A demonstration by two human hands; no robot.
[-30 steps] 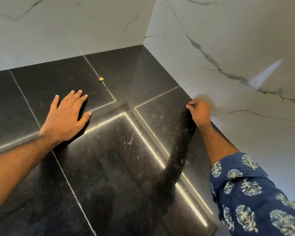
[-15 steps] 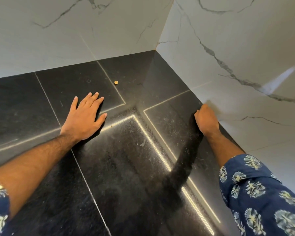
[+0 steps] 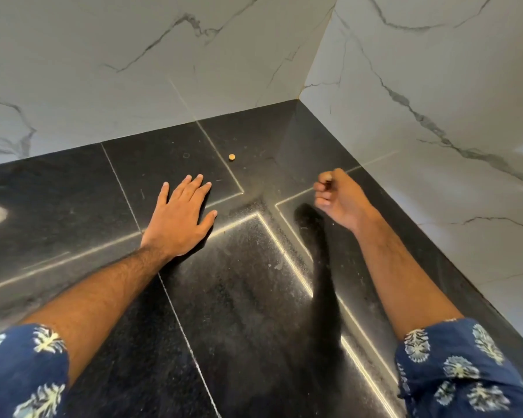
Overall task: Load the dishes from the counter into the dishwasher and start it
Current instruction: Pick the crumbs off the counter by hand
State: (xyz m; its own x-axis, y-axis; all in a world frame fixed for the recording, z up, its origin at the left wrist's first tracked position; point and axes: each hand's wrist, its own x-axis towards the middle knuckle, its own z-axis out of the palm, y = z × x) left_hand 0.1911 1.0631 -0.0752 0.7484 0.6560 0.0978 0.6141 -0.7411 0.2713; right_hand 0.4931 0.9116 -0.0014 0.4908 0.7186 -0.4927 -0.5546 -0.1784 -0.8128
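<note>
Fingers of the left hand (image 3: 178, 220) lie spread flat on the black polished stone counter (image 3: 254, 297), right hand (image 3: 340, 198) loosely curled empty at three o'clock; no dishes visible, so searching elsewhere seems wise.

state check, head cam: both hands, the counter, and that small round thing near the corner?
left hand: open, palm flat on the counter, fingers spread
right hand: raised off the counter, fingers curled; whether it holds anything is unclear
counter: black, dusty, no dishes in view
small round gold piece: lying on the counter, untouched
</note>
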